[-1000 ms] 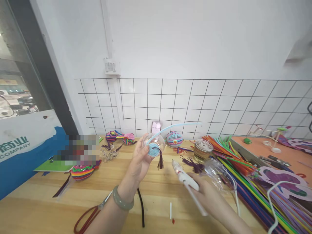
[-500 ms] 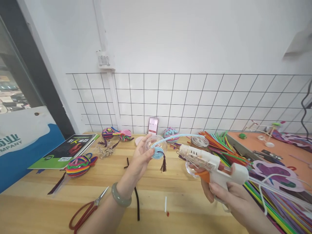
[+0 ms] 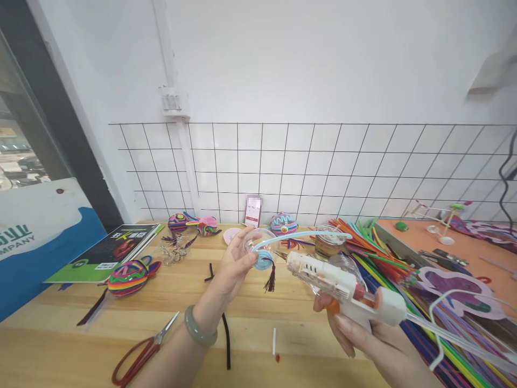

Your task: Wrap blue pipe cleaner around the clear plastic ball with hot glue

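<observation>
a pale wooden worktop [image 3: 194, 334] meets a white wall [image 3: 323, 59] lined with a black grid [image 3: 287, 150], where a phone [image 3: 253, 211] stands upright. red-handled scissors [image 3: 137, 358] lie at lower left, a striped ornament [image 3: 128, 277] beside a magazine [image 3: 113, 250] beyond them; bundles of pipe cleaners [image 3: 393, 263] spread at right. over the middle of the worktop, the left hand [image 3: 236, 264], a green bangle [image 3: 200, 330] at its wrist, grips a clear plastic shell [image 3: 260, 236], thumb pressed near a light-blue coil [image 3: 264, 260] with a dark tassel [image 3: 270, 278] hanging below. the right hand [image 3: 367, 334] has its fingers wrapped around the handle of a white hot glue gun [image 3: 323, 274], forefinger at the orange trigger [image 3: 333, 306]. its nozzle [image 3: 281, 255] points at the coil; whether they touch cannot be told.
</observation>
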`<state>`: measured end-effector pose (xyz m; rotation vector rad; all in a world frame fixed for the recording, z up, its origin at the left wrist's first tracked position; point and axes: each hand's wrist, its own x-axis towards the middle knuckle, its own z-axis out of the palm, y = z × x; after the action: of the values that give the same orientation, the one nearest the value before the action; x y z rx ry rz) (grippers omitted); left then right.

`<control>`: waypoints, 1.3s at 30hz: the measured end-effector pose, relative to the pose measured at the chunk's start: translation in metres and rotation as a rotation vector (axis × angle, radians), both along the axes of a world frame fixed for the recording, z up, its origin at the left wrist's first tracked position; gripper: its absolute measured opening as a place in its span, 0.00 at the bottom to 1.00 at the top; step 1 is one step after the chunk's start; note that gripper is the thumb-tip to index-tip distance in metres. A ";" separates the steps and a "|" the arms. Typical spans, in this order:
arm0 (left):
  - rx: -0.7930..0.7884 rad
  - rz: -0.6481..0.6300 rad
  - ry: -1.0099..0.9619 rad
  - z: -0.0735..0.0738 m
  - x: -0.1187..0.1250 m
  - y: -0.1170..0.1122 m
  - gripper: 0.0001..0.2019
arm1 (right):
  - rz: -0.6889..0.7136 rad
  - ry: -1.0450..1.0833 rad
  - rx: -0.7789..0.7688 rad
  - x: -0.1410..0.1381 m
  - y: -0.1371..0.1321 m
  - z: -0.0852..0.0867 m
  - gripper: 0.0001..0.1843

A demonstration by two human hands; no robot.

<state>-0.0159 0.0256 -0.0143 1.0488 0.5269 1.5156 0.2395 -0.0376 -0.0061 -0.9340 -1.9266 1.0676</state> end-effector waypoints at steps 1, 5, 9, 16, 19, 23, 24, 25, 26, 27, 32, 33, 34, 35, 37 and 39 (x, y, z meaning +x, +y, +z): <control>0.004 0.000 0.004 0.000 0.000 0.000 0.29 | -0.007 0.010 -0.005 -0.001 -0.001 0.000 0.17; 0.022 0.010 0.022 0.000 0.000 -0.001 0.30 | -0.087 0.089 -0.067 -0.008 -0.006 -0.006 0.17; 0.041 0.017 0.031 0.002 0.001 -0.002 0.30 | -0.114 0.099 -0.098 -0.010 -0.008 -0.010 0.18; 0.072 -0.012 0.029 0.005 0.004 -0.003 0.30 | -0.125 0.089 -0.109 -0.008 -0.008 -0.010 0.17; 0.084 -0.019 0.038 0.004 0.004 -0.002 0.30 | -0.153 0.081 -0.112 -0.008 -0.009 -0.010 0.17; 0.086 -0.014 0.051 0.004 0.002 -0.001 0.32 | -0.142 0.075 -0.096 -0.008 -0.008 -0.009 0.17; 0.082 -0.015 0.057 0.004 0.002 -0.001 0.32 | -0.137 0.077 -0.091 -0.008 -0.008 -0.009 0.16; 0.080 -0.016 0.063 0.004 0.001 -0.001 0.32 | -0.132 0.080 -0.086 -0.007 -0.007 -0.009 0.16; 0.077 -0.017 0.068 0.004 0.001 -0.001 0.32 | -0.129 0.084 -0.082 -0.007 -0.007 -0.009 0.16; 0.075 -0.018 0.073 0.004 0.001 -0.001 0.32 | -0.125 0.090 -0.080 -0.008 -0.007 -0.008 0.16; 0.076 -0.019 0.080 0.005 -0.001 0.000 0.32 | -0.102 0.097 -0.084 -0.008 -0.006 -0.006 0.18; 0.079 -0.019 0.082 0.005 -0.001 0.000 0.32 | -0.097 0.092 -0.088 -0.009 -0.006 -0.006 0.18; 0.081 -0.018 0.084 0.004 -0.001 0.001 0.32 | -0.094 0.086 -0.089 -0.009 -0.005 -0.006 0.18; 0.084 -0.017 0.086 0.004 -0.001 0.001 0.32 | -0.093 0.081 -0.089 -0.009 -0.005 -0.006 0.18; 0.085 -0.012 0.087 0.003 -0.002 0.001 0.32 | -0.096 0.070 -0.085 -0.008 -0.005 -0.006 0.19; 0.080 -0.004 0.089 0.003 -0.002 0.001 0.32 | -0.109 0.058 -0.080 -0.008 -0.005 -0.006 0.20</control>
<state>-0.0178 0.0265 -0.0114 1.1824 0.5292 1.5020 0.2318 -0.0426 -0.0125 -1.0287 -1.7766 1.1024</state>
